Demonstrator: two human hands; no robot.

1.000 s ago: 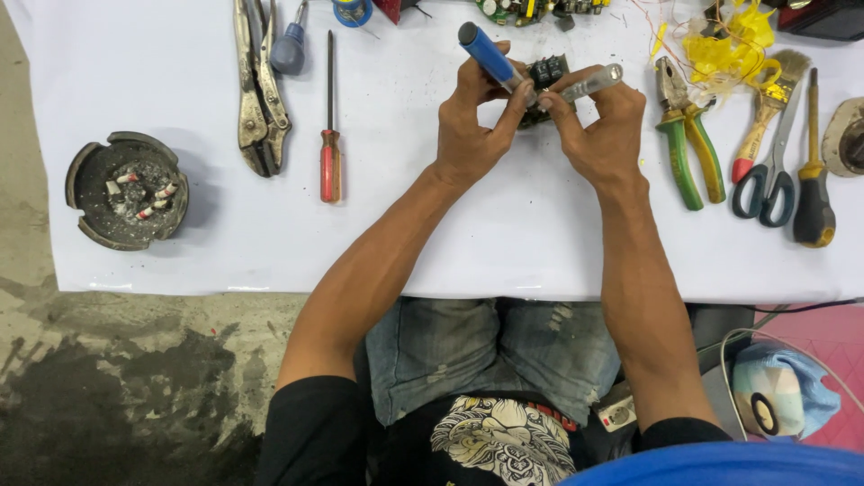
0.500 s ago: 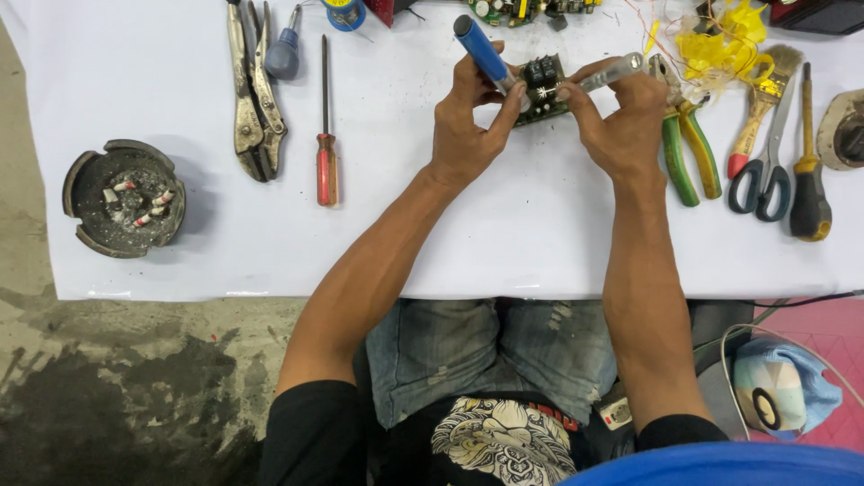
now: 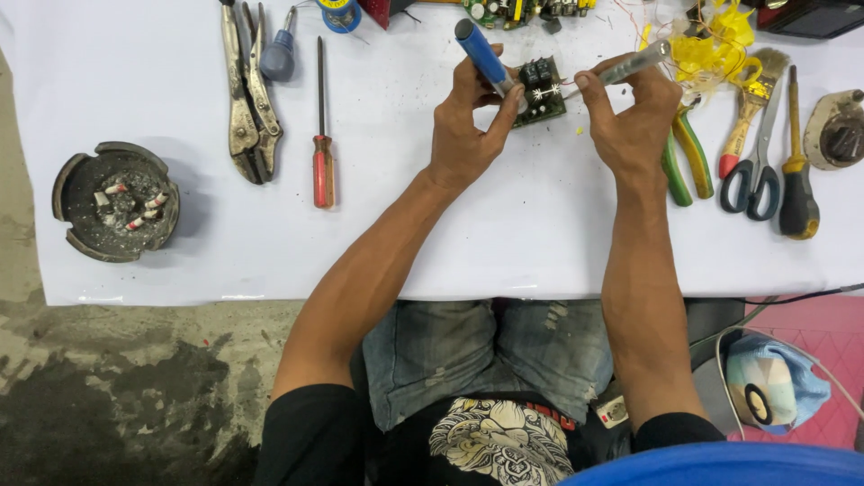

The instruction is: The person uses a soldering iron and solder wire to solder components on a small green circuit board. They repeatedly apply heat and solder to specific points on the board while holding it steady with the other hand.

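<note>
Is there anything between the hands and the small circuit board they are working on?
Nothing visible. The left hand grips a blue-handled tool against the circuit board, and the right hand brings a metal-tipped tool straight to it.

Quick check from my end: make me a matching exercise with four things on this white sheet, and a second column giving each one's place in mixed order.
Things:
1. ashtray
2. red-handled screwdriver
3. scissors
4. small circuit board

Places:
A. between the left hand and the right hand
B. far left of the sheet, alone
C. right side, between a paintbrush and a yellow-and-black screwdriver
D. just right of the locking pliers

Pairs: 1-B, 2-D, 3-C, 4-A
</note>
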